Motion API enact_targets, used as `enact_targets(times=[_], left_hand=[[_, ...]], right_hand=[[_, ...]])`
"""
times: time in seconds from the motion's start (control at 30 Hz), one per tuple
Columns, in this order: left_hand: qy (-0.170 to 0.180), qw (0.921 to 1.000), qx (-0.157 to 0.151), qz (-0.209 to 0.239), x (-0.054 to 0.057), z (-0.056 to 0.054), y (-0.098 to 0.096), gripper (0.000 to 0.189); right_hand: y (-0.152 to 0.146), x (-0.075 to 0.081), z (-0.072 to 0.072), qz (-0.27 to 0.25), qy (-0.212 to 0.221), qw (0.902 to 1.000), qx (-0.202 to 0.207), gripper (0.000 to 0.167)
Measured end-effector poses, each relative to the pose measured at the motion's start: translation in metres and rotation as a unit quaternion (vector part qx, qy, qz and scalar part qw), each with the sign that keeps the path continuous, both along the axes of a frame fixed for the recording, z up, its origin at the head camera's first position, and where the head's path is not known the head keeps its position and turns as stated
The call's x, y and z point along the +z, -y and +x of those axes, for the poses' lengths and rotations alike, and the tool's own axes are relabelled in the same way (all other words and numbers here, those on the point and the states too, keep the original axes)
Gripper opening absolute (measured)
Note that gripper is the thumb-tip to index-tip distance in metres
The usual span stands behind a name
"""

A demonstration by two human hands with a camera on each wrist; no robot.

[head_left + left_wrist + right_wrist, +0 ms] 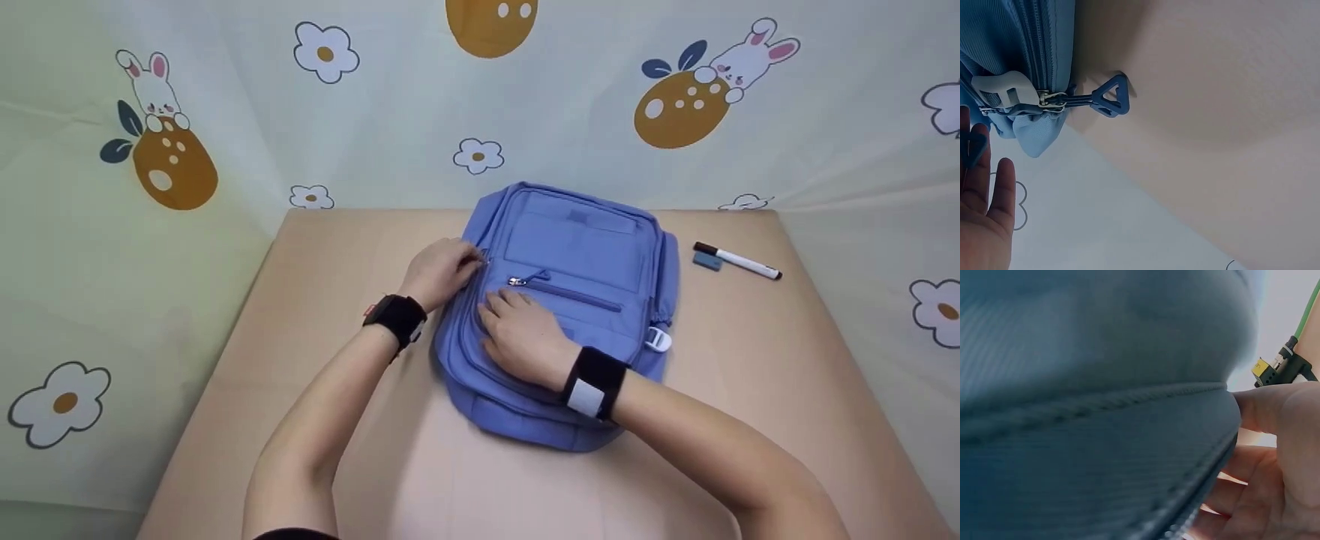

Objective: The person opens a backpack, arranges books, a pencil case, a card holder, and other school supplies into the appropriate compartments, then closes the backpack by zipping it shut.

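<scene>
A blue backpack [577,247] lies on the table with its front pocket up. At its upper left side, my left hand [442,271] pinches a zipper pull; the triangular pull [973,147] shows at the fingers in the left wrist view. My right hand [529,337] is on the lower left of the backpack's front, gripping the fabric beside a zipper [1185,517] between thumb and fingers. A short front-pocket zipper [574,294] runs just above that hand. Another triangular zipper pull [1112,97] hangs by a pale buckle [1008,90] in the left wrist view.
To the right of the backpack lie a white marker [739,261] with a black cap and a small blue eraser [707,260]. A white strap buckle [658,340] sticks out at the backpack's right side. Patterned cloth [390,127] surrounds the beige table [750,420].
</scene>
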State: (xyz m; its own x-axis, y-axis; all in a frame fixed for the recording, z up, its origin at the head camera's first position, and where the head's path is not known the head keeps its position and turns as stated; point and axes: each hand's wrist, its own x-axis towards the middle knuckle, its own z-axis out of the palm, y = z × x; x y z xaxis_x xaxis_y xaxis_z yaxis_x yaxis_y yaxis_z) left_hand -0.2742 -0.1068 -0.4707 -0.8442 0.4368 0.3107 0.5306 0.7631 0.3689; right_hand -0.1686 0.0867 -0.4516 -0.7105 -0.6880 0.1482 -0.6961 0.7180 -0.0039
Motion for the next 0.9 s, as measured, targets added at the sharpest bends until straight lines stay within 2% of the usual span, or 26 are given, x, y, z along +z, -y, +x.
enact_targets(times=[0.2, 0.6, 0.77, 0.9], left_hand=[[0.001, 1.0000, -0.002, -0.004, 0.002, 0.003, 0.003, 0.014], [0.005, 0.9996, -0.027, -0.004, 0.003, 0.022, 0.012, 0.013], [0.006, 0.9999, -0.013, 0.005, 0.000, 0.025, 0.012, 0.015], [-0.006, 0.9999, -0.001, 0.010, -0.001, 0.026, 0.011, 0.015]], right_hand=[[0.001, 0.001, -0.001, 0.009, 0.007, 0.9999, 0.000, 0.051], [0.002, 0.002, -0.002, 0.021, 0.023, 0.9994, -0.012, 0.054], [0.001, 0.002, -0.001, 0.003, 0.021, 0.9998, -0.007, 0.053], [-0.002, 0.003, -0.001, -0.017, 0.022, 0.9996, 0.001, 0.052]])
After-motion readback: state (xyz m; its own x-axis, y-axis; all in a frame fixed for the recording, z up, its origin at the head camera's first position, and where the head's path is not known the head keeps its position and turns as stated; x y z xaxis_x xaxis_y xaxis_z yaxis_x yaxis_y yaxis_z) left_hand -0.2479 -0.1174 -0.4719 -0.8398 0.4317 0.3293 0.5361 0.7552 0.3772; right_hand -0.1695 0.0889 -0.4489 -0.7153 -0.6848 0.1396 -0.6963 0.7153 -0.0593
